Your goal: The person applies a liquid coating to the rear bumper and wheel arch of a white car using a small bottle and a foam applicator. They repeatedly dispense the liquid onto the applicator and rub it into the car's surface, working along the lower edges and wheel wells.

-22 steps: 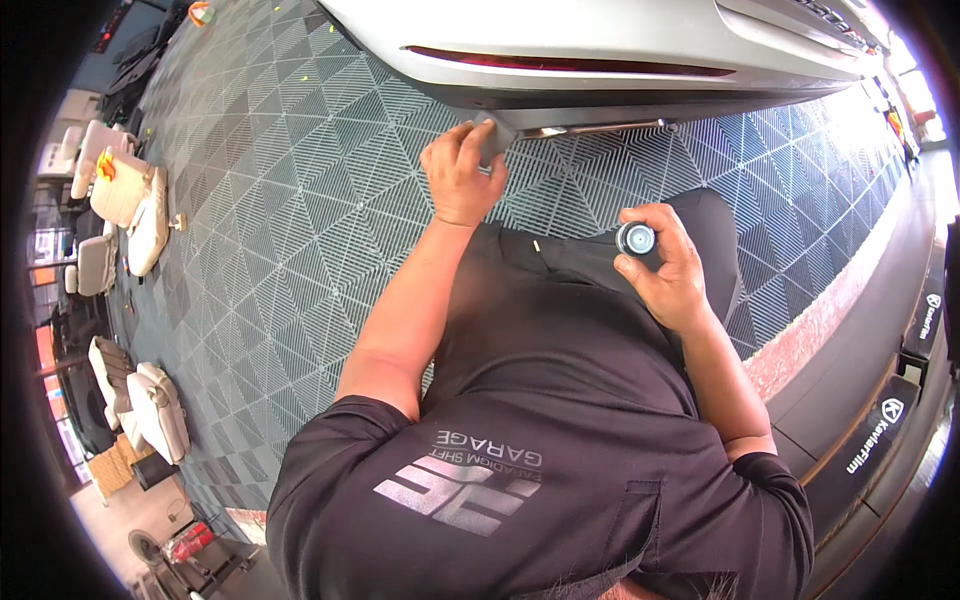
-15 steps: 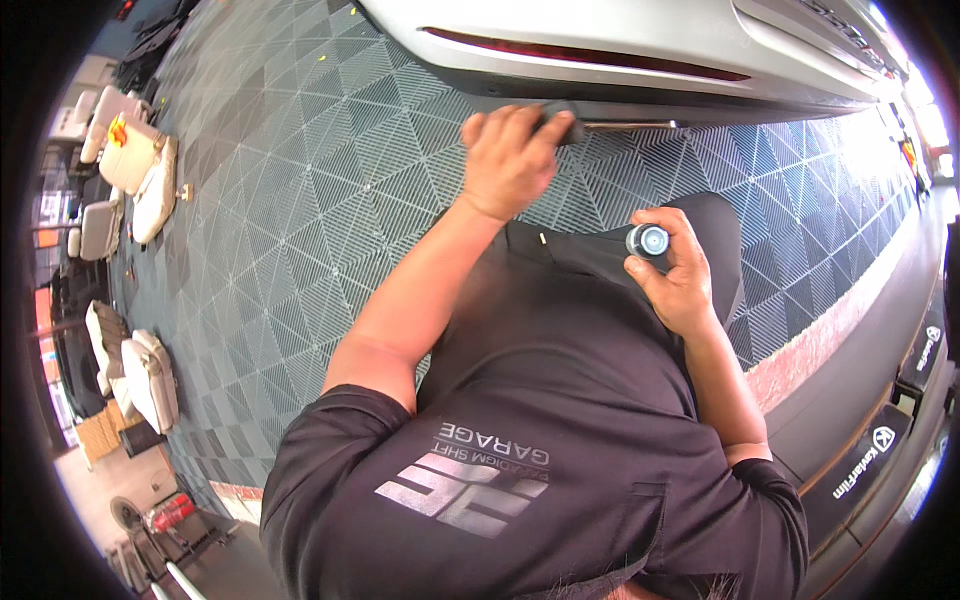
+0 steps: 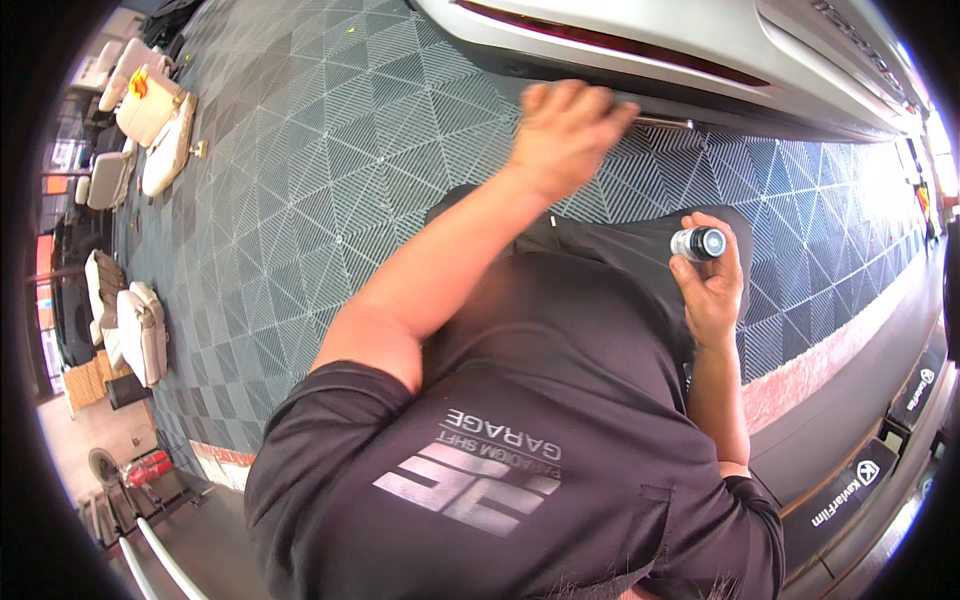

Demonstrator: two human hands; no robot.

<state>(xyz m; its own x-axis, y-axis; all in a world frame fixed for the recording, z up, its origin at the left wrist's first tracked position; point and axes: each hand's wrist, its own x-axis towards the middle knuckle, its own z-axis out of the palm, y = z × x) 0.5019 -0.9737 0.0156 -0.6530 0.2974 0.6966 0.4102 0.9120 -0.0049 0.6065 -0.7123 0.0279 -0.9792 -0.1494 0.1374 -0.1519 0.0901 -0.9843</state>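
Note:
My left hand (image 3: 568, 140) reaches up to the dark lower trim of a silver car's bumper (image 3: 560, 85). Its fingers are bent and slightly smeared by motion. The small dark block it grips, which looks like an applicator pad, is hidden behind the hand now and shows only in the earlier picture. Beside the hand, a shiny metal strip (image 3: 665, 123) runs along the bumper's lower edge. Above my thigh, my right hand (image 3: 715, 290) is closed around a small bottle (image 3: 685, 243) with a black cap, tilted with the cap end to the right.
A long red light strip (image 3: 620, 45) crosses the bumper. Grey patterned floor tiles (image 3: 300, 200) spread below the car. Pale car seats (image 3: 140, 330) stand at the far left, near a red machine (image 3: 148, 468). Long black boxes (image 3: 840, 500) lie at the right.
My left hand has moved right along the bumper and turned, covering the dark block. In my right hand the bottle has tipped, so more of its side shows. The whole view has shifted slightly.

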